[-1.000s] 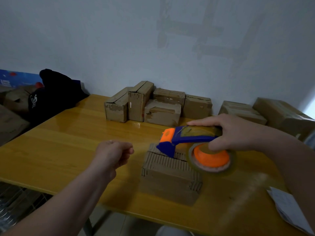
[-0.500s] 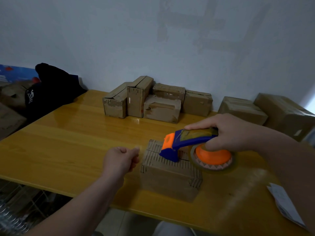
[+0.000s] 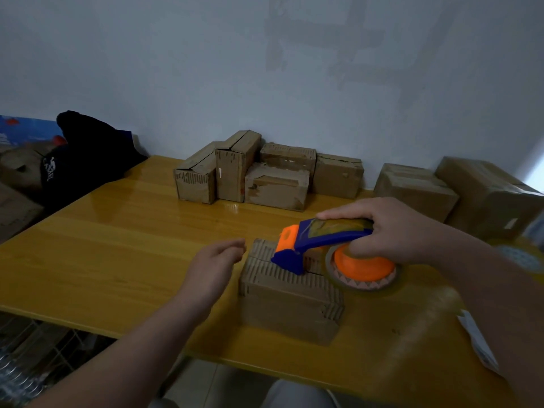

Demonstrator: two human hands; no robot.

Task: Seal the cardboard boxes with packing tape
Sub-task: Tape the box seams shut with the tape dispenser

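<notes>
A small cardboard box (image 3: 290,304) with ribbed corrugated flaps sits on the yellow wooden table (image 3: 117,245) near its front edge. My right hand (image 3: 391,228) grips a blue and orange tape dispenser (image 3: 323,245) with a roll of clear tape, holding it just over the box's top, blade end pointing left. My left hand (image 3: 213,262) hovers beside the box's left edge, fingers loosely extended and holding nothing; it does not clearly touch the box.
Several small cardboard boxes (image 3: 265,172) stand in a cluster against the back wall. Two larger taped boxes (image 3: 418,187) sit at the back right. A dark cap (image 3: 82,154) lies at the far left. Paper (image 3: 479,343) lies near the right front edge.
My left hand has moved right toward the box and opened from a loose fist. The dispenser has dropped closer to the box top.
</notes>
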